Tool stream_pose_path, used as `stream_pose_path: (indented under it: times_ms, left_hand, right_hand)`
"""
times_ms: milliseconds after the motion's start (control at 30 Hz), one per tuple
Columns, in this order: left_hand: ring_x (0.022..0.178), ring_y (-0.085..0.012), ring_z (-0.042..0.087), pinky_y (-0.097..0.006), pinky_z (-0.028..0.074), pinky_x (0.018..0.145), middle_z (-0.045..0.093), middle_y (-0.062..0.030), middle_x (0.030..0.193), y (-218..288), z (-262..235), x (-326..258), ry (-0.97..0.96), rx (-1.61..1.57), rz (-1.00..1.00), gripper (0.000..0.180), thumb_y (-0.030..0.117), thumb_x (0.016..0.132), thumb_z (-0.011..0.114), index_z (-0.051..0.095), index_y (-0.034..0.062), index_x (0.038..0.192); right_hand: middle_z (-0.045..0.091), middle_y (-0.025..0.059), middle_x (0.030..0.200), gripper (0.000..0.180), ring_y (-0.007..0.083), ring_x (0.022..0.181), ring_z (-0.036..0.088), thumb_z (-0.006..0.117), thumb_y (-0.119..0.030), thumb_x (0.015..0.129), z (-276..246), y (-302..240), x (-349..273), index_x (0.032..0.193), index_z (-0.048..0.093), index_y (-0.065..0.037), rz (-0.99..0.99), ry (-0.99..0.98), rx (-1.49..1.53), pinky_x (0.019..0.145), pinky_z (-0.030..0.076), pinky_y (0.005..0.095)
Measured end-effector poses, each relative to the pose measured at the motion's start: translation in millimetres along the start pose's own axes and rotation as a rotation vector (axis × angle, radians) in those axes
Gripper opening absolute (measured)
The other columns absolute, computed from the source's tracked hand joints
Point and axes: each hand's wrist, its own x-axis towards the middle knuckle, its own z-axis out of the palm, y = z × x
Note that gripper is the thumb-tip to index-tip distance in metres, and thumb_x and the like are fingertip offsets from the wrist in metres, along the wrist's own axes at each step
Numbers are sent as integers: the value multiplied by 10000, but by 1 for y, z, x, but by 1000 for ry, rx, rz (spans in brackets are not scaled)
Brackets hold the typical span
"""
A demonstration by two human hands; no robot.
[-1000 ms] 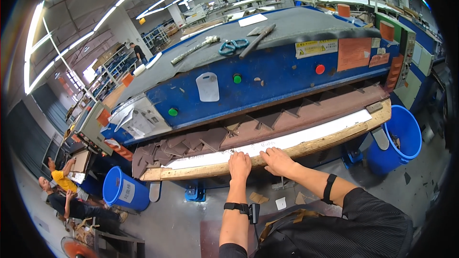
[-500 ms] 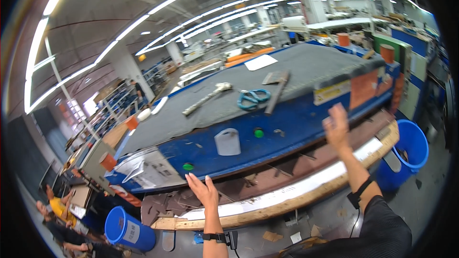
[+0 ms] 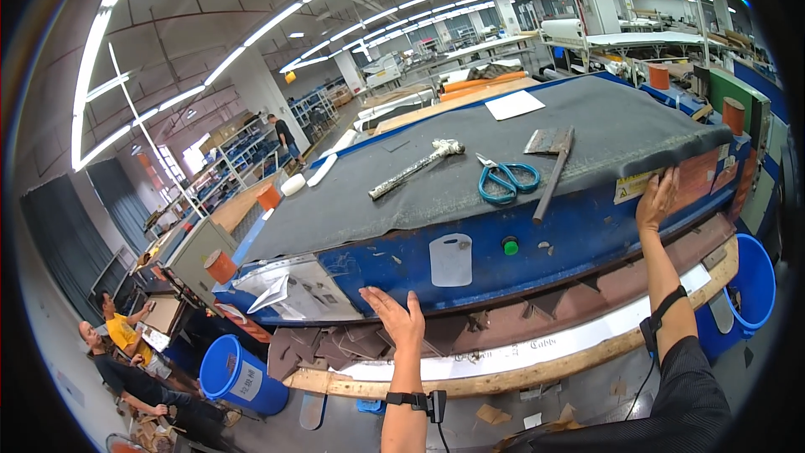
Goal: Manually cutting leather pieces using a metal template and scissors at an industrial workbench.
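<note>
My left hand (image 3: 397, 317) is raised with fingers spread, flat against or just in front of the blue front face of a large press machine (image 3: 402, 264), empty. My right hand (image 3: 656, 199) reaches up to the machine's upper right front edge, fingers apart, touching the face near a yellow label (image 3: 635, 185). Below both hands lies a brown sheet of cut leather-like material (image 3: 470, 327) on a white board with a wooden edge (image 3: 520, 369). On the machine's dark grey top lie a hammer (image 3: 415, 168), blue-handled scissors (image 3: 506, 179) and a metal scraper (image 3: 549, 164).
A blue bin (image 3: 239, 376) stands at lower left and another blue bin (image 3: 753, 281) at right. Two people sit at lower left (image 3: 126, 352); another person stands far back (image 3: 285, 136). Orange rolls (image 3: 220, 266) and a white sheet (image 3: 515, 105) rest on the machine.
Both hands left the brown material and rose to the machine's blue front face. The view tilted upward, showing more of the machine's top and the ceiling.
</note>
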Motion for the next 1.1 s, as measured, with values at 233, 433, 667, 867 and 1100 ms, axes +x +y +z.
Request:
stream_pose_path:
  times_ms: [233, 433, 667, 867, 1100]
  left_hand:
    - [1410, -475, 314, -529, 249, 1161, 309, -352, 1509, 25, 25, -83, 135, -79, 85, 624, 228, 917, 587, 403, -130, 1394]
    - [894, -348, 594, -450, 474, 802, 619, -155, 943, 129, 26, -200, -344, -316, 328, 189, 206, 901, 641, 646, 33, 978]
    - [798, -326, 612, -455, 481, 719, 624, -131, 818, 174, 23, -237, -438, -187, 394, 204, 250, 907, 622, 655, 58, 846]
    - [830, -376, 606, -495, 478, 750, 630, -170, 843, 179, 48, -263, -463, -110, 358, 205, 234, 903, 607, 666, 41, 862]
    - [892, -418, 590, -513, 475, 815, 641, -214, 904, 189, 57, -270, -543, -39, 272, 238, 242, 897, 594, 668, 16, 876]
  right_hand:
    - [311, 258, 1555, 575, 401, 1447, 286, 424, -286, 1023, -43, -1, -25, 1484, 347, 49, 31, -196, 93, 1183, 221, 449]
    - [333, 274, 1530, 600, 385, 1426, 329, 596, -137, 893, -168, -17, -94, 1424, 414, 75, -101, -767, 251, 1163, 271, 452]
    - [574, 113, 741, 159, 322, 724, 584, 698, -158, 775, -284, -46, -154, 685, 609, -61, -387, -943, 397, 664, 445, 462]
    - [616, 114, 791, 174, 308, 783, 613, 701, -209, 815, -286, -11, -160, 729, 662, -62, -376, -1028, 442, 737, 477, 443]
    - [660, 203, 896, 275, 378, 901, 623, 638, -259, 875, -290, 9, -154, 788, 693, -5, -377, -1290, 439, 847, 478, 482]
